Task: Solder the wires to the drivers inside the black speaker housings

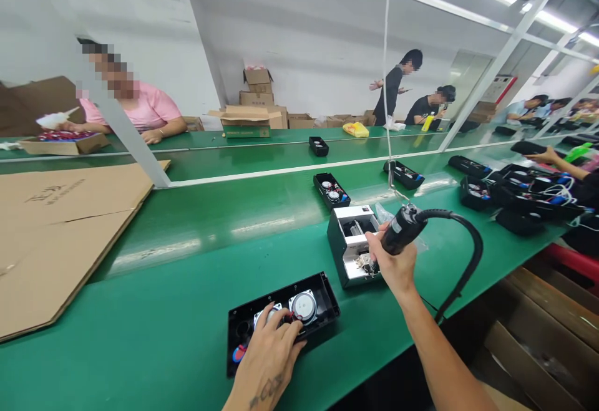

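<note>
My left hand (269,345) rests over a black speaker housing (330,295), its bent fingers inside and its thumb by the near wall. Two round silver speaker drivers (304,307) sit in the housing; my fingers partly cover the left one. A red and blue part (239,353) lies at the housing's left end. My right hand (393,264) is wrapped round a black electric screwdriver (401,230) with a cable running from its top. The screwdriver's lower end is at the front of a white and black screw feeder (337,246); its tip is hidden.
Another open speaker housing (331,191) lies behind the feeder. Flattened cardboard (60,230) covers the left of the green bench (154,323). More black housings (524,193) are heaped at the right. Beyond a white rail, a person in pink (150,108) sits near a carton (246,125).
</note>
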`<state>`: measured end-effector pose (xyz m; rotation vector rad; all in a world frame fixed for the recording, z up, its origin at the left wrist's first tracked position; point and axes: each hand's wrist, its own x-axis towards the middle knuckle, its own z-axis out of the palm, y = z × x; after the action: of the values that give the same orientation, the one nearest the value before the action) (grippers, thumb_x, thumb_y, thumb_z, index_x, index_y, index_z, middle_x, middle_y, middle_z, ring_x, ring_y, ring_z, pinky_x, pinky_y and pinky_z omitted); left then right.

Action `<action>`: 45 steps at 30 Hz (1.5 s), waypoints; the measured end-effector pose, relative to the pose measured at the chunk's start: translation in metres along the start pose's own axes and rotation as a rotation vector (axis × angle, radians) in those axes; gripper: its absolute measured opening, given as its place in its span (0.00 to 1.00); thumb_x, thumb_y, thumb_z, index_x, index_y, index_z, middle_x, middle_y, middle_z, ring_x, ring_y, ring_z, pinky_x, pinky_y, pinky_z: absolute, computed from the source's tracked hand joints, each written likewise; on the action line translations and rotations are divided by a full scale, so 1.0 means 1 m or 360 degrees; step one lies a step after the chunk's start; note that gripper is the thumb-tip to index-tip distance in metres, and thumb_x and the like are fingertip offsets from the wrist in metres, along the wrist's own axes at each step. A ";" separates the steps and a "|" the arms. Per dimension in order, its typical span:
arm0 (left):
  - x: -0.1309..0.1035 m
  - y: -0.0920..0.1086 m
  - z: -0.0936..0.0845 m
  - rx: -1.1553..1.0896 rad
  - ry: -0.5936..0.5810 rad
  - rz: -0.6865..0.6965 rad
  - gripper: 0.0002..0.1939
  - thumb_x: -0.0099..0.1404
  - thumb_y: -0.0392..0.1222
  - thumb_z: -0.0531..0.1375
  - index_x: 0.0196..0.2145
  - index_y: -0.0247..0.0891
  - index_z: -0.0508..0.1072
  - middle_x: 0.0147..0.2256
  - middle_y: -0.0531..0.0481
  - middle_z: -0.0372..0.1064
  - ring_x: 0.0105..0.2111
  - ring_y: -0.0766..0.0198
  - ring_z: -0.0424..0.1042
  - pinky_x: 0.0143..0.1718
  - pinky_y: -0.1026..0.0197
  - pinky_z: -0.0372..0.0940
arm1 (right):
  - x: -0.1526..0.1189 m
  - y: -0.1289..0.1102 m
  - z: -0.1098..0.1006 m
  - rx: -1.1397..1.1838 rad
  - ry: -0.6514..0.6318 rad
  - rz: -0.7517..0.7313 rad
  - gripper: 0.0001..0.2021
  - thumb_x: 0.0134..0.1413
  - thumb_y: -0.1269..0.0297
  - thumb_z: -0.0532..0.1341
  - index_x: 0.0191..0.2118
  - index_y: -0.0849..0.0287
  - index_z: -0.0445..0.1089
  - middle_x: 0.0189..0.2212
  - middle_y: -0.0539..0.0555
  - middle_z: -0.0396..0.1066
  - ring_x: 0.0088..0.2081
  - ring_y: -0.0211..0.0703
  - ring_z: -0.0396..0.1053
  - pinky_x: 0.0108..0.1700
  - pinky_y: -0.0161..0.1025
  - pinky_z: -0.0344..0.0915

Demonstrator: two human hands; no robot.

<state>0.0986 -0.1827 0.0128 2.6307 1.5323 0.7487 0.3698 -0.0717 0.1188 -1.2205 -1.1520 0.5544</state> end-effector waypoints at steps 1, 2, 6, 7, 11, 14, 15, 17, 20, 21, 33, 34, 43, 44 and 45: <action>0.000 0.000 0.000 -0.0011 -0.0002 -0.0007 0.05 0.69 0.36 0.61 0.43 0.44 0.73 0.38 0.51 0.83 0.47 0.52 0.80 0.61 0.34 0.71 | -0.001 0.001 -0.001 -0.0030 -0.0069 0.0036 0.18 0.52 0.53 0.72 0.40 0.57 0.69 0.18 0.42 0.68 0.19 0.37 0.64 0.29 0.41 0.66; 0.000 0.000 -0.001 -0.0020 -0.0005 -0.0014 0.06 0.68 0.36 0.62 0.43 0.44 0.73 0.38 0.52 0.83 0.47 0.52 0.80 0.61 0.34 0.71 | -0.003 0.002 -0.003 -0.0051 -0.0151 0.0077 0.18 0.51 0.53 0.73 0.41 0.58 0.70 0.18 0.42 0.68 0.19 0.36 0.63 0.28 0.40 0.65; 0.002 0.001 -0.005 -0.0041 -0.0053 -0.0033 0.08 0.67 0.35 0.64 0.43 0.44 0.73 0.37 0.52 0.83 0.47 0.51 0.81 0.61 0.32 0.71 | -0.022 -0.002 -0.009 0.0086 -0.0451 0.0268 0.20 0.53 0.55 0.72 0.48 0.57 0.71 0.19 0.40 0.65 0.18 0.35 0.61 0.24 0.38 0.62; 0.002 0.002 -0.005 -0.0047 -0.0074 -0.0040 0.08 0.67 0.35 0.64 0.43 0.43 0.73 0.36 0.52 0.83 0.48 0.51 0.80 0.61 0.31 0.71 | -0.030 -0.004 -0.009 0.0200 -0.0473 0.0301 0.20 0.54 0.56 0.72 0.49 0.56 0.70 0.18 0.40 0.64 0.17 0.34 0.61 0.23 0.38 0.61; 0.003 0.004 -0.003 -0.0025 -0.0129 -0.0066 0.05 0.67 0.39 0.67 0.39 0.42 0.73 0.34 0.51 0.83 0.48 0.49 0.80 0.62 0.28 0.70 | -0.061 -0.018 0.003 0.0754 -0.0419 0.0333 0.18 0.58 0.61 0.70 0.50 0.53 0.66 0.17 0.38 0.62 0.15 0.33 0.59 0.21 0.36 0.59; 0.002 0.004 0.000 0.0011 -0.0164 -0.0063 0.06 0.68 0.41 0.67 0.39 0.41 0.73 0.33 0.51 0.82 0.49 0.50 0.79 0.62 0.28 0.70 | -0.080 -0.031 0.020 0.1025 -0.0369 0.0274 0.15 0.60 0.64 0.68 0.49 0.51 0.65 0.18 0.38 0.62 0.15 0.32 0.59 0.21 0.35 0.60; 0.001 0.003 0.001 0.0014 -0.0176 -0.0055 0.05 0.69 0.41 0.66 0.39 0.41 0.73 0.32 0.51 0.82 0.49 0.50 0.79 0.62 0.29 0.69 | -0.085 -0.033 0.027 0.1072 -0.0369 0.0257 0.14 0.61 0.64 0.67 0.49 0.50 0.64 0.18 0.38 0.62 0.16 0.32 0.60 0.21 0.35 0.60; 0.000 0.003 0.001 0.0007 -0.0204 -0.0049 0.05 0.70 0.42 0.65 0.41 0.41 0.73 0.33 0.51 0.82 0.50 0.51 0.79 0.63 0.29 0.68 | -0.094 -0.035 0.039 0.1122 -0.0402 0.0244 0.14 0.63 0.64 0.66 0.50 0.49 0.64 0.20 0.38 0.63 0.16 0.31 0.60 0.21 0.34 0.61; 0.000 0.003 0.000 -0.0030 -0.0241 -0.0090 0.05 0.69 0.40 0.66 0.41 0.41 0.73 0.35 0.51 0.83 0.51 0.51 0.78 0.64 0.27 0.67 | -0.104 -0.030 0.054 0.1102 -0.0476 0.0256 0.14 0.64 0.63 0.66 0.51 0.50 0.64 0.20 0.38 0.63 0.17 0.30 0.61 0.21 0.33 0.62; 0.000 0.003 0.000 -0.0040 -0.0244 -0.0101 0.06 0.68 0.40 0.67 0.40 0.41 0.74 0.34 0.51 0.83 0.51 0.50 0.79 0.64 0.27 0.67 | -0.106 -0.028 0.057 0.1081 -0.0504 0.0253 0.14 0.64 0.63 0.66 0.51 0.50 0.63 0.20 0.38 0.63 0.17 0.30 0.61 0.22 0.32 0.62; 0.003 0.003 -0.002 -0.0075 -0.0294 -0.0120 0.04 0.69 0.40 0.66 0.39 0.40 0.74 0.35 0.50 0.83 0.51 0.50 0.79 0.64 0.27 0.67 | -0.110 -0.018 0.067 0.1006 -0.0568 0.0227 0.14 0.64 0.62 0.67 0.50 0.50 0.64 0.19 0.37 0.64 0.17 0.28 0.61 0.22 0.29 0.64; 0.003 0.003 -0.002 -0.0080 -0.0303 -0.0125 0.04 0.69 0.40 0.66 0.40 0.40 0.74 0.35 0.50 0.83 0.51 0.50 0.79 0.64 0.27 0.67 | -0.111 -0.018 0.067 0.0999 -0.0570 0.0224 0.14 0.64 0.62 0.67 0.50 0.49 0.63 0.19 0.37 0.64 0.17 0.28 0.61 0.22 0.29 0.64; 0.005 0.003 -0.004 -0.0140 -0.0425 -0.0190 0.05 0.71 0.42 0.64 0.43 0.41 0.75 0.40 0.50 0.84 0.55 0.50 0.77 0.68 0.26 0.61 | -0.123 -0.023 0.066 0.0886 -0.0577 0.0220 0.13 0.65 0.60 0.66 0.49 0.51 0.63 0.21 0.38 0.64 0.20 0.28 0.60 0.26 0.32 0.61; 0.005 0.003 -0.003 -0.0138 -0.0426 -0.0192 0.05 0.71 0.42 0.64 0.43 0.41 0.75 0.40 0.50 0.84 0.55 0.50 0.77 0.67 0.26 0.61 | -0.123 -0.023 0.066 0.0878 -0.0583 0.0207 0.12 0.65 0.60 0.66 0.49 0.51 0.63 0.21 0.38 0.64 0.20 0.28 0.60 0.25 0.32 0.61; 0.005 0.002 -0.002 -0.0138 -0.0425 -0.0192 0.05 0.70 0.42 0.64 0.43 0.41 0.75 0.40 0.50 0.84 0.54 0.50 0.77 0.67 0.26 0.62 | -0.123 -0.022 0.065 0.0873 -0.0608 0.0181 0.12 0.66 0.61 0.65 0.49 0.51 0.63 0.22 0.39 0.64 0.20 0.28 0.60 0.25 0.32 0.61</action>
<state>0.1019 -0.1803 0.0167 2.4320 1.5286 0.4249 0.2597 -0.1546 0.0869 -0.7210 -1.1413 1.1425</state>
